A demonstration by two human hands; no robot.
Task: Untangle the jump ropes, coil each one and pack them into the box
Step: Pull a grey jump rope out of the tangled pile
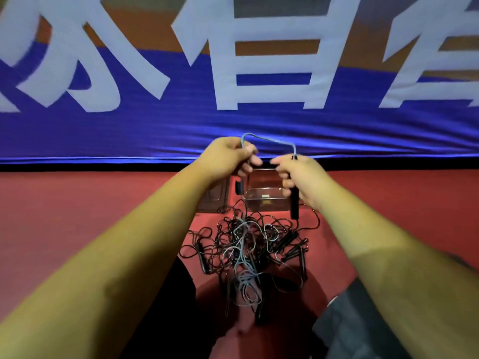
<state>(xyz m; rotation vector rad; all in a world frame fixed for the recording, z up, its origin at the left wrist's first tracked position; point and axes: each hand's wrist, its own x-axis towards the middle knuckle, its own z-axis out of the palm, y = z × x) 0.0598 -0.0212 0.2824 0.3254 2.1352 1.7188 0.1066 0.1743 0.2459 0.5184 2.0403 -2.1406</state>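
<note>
Blue fabric banner with white characters hangs behind the clear rectangular plastic box. Red floor carries the box. A tangled pile of black and light-blue jump ropes lies just in front of the box, on my side. Above the box my left hand and right hand hold one light-blue jump rope, arched between them. Left fingers curl round its black handle. Right fingers curl round the other black cylindrical handle, which hangs over the box's right end.
</note>
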